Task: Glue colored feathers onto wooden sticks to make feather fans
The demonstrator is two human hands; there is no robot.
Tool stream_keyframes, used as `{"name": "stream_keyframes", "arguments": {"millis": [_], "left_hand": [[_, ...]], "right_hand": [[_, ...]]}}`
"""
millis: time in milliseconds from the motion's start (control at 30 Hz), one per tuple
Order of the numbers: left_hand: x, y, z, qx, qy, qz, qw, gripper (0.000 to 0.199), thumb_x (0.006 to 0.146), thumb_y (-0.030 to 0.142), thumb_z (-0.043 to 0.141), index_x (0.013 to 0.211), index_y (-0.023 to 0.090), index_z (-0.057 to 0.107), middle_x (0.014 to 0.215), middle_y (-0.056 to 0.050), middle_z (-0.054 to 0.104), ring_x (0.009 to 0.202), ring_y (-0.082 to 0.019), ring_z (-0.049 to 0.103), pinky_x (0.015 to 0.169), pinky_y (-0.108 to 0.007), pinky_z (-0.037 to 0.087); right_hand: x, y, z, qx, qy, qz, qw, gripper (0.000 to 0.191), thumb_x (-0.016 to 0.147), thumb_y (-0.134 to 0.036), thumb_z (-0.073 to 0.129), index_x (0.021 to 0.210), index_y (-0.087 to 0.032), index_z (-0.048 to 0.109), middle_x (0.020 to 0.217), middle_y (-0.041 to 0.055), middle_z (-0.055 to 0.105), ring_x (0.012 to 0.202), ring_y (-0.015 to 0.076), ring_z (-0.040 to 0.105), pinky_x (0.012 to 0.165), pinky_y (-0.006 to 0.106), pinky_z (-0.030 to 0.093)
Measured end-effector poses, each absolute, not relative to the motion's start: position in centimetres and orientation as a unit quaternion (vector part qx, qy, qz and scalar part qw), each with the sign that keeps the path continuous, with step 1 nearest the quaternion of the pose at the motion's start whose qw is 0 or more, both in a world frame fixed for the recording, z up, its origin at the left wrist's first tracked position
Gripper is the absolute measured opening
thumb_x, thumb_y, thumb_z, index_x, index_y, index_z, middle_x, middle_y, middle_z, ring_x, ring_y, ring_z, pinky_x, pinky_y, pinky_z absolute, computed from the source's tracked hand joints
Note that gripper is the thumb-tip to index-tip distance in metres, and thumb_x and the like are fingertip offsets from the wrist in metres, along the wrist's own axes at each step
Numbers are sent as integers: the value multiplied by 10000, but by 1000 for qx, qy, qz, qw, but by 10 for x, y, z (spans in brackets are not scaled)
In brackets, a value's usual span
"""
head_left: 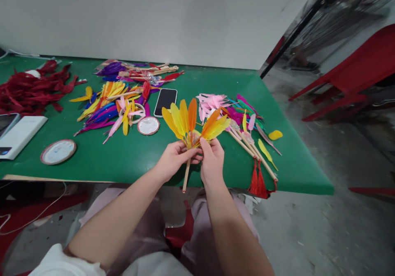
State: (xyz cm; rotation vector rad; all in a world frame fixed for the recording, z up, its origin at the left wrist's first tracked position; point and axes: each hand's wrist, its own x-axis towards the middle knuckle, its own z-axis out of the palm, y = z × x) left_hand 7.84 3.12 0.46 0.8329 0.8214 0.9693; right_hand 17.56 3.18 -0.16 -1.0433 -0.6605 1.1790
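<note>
A feather fan [184, 118] with yellow and orange feathers is held up over the front of the table, its wooden handle [186, 177] pointing down toward me. My left hand [176, 158] is closed round the base of the feathers, where they meet the handle. From the right, my right hand [212, 158] pinches the base of the right-hand feathers, thumb on top. The fingertips of both hands are close together and partly hidden behind the fan. Just beyond it lies a smartphone [166, 102] with a dark screen.
On the green table [117, 160] lie bundles of coloured feathers [106, 99], pink feathers [211, 103], wooden sticks with red tassels [259, 179], dark red strips [27, 86], a white box [23, 136] and two round lids [58, 151]. A red chair [352, 70] stands right.
</note>
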Motion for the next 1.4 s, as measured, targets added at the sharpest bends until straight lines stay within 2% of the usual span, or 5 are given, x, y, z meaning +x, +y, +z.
{"name": "stream_keyframes", "arguments": {"millis": [200, 400, 767, 1133, 1400], "left_hand": [[79, 31, 4, 376, 367, 439, 729, 294, 638, 286, 684, 848, 91, 614, 783, -67, 671, 622, -105, 628, 617, -209, 527], [79, 31, 3, 372, 364, 440, 731, 305, 630, 299, 692, 843, 94, 617, 778, -63, 671, 620, -108, 629, 608, -211, 528], [79, 31, 0, 363, 361, 444, 736, 274, 640, 272, 685, 838, 95, 616, 771, -61, 673, 597, -94, 621, 600, -202, 530], [80, 32, 3, 361, 382, 466, 711, 315, 650, 332, 666, 824, 73, 619, 718, -81, 670, 621, -147, 635, 536, -237, 536], [79, 32, 3, 378, 390, 464, 700, 334, 649, 355, 663, 814, 68, 623, 726, -94, 675, 619, -150, 635, 568, -259, 541]], "right_hand": [[175, 31, -1, -461, -293, 515, 661, 184, 680, -328, 619, 741, -185, 521, 637, -57, 562, 460, 29, 506, 439, 134, 467], [174, 31, 1, -464, -285, 521, 658, 210, 671, -339, 622, 737, -181, 501, 587, -67, 553, 391, 30, 482, 324, 104, 398], [173, 31, 1, -464, -282, 527, 654, 204, 684, -342, 608, 762, -191, 496, 582, -73, 561, 368, 36, 481, 312, 116, 391], [173, 32, -2, -445, -298, 543, 647, 218, 679, -354, 638, 797, -194, 547, 670, -49, 597, 460, 40, 532, 399, 126, 431], [175, 33, -6, -442, -297, 517, 670, 183, 701, -354, 619, 760, -192, 557, 668, -45, 578, 520, 46, 532, 442, 141, 425]]}}
